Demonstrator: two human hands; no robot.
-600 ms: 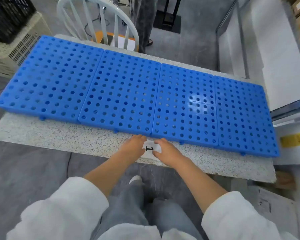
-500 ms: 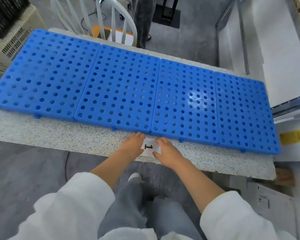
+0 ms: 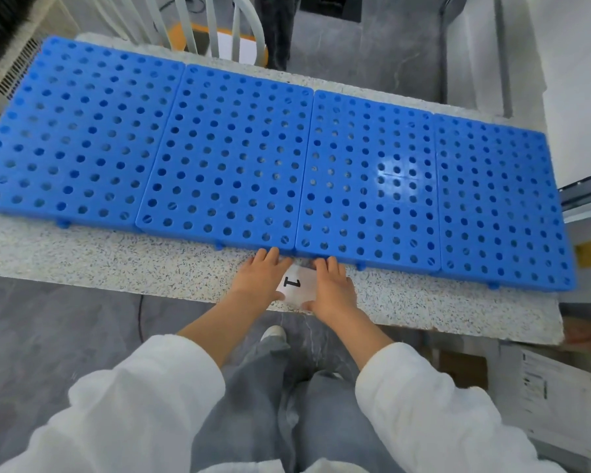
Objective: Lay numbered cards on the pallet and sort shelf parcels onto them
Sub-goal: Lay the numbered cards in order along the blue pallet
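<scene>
At the counter's (image 3: 116, 268) near edge, just in front of the seam between panels 2 and 3 of the blue pallet (image 3: 239, 158):

- Left hand (image 3: 258, 278): palm down, fingers straight and close together, lying over the left side of the card (image 3: 299, 288); fingertips reach the pallet's near edge.
- Right hand (image 3: 331, 288): same pose over the card's right side, thumb at the card's near edge.
- Card: white, printed "1", flat on the counter between the 2 hands, not yet on the pallet.
- Change against 0.5 s earlier: hands and card keep the same spot by the seam; the fingers look flatter.
- Orientation: the digit lies on its side as the person sees it, its stroke running left-right along the counter edge. Both card ends are covered, so its long axis cannot be told.
- Pallet: 4 perforated panels in 1 row, long axis left-right.
</scene>
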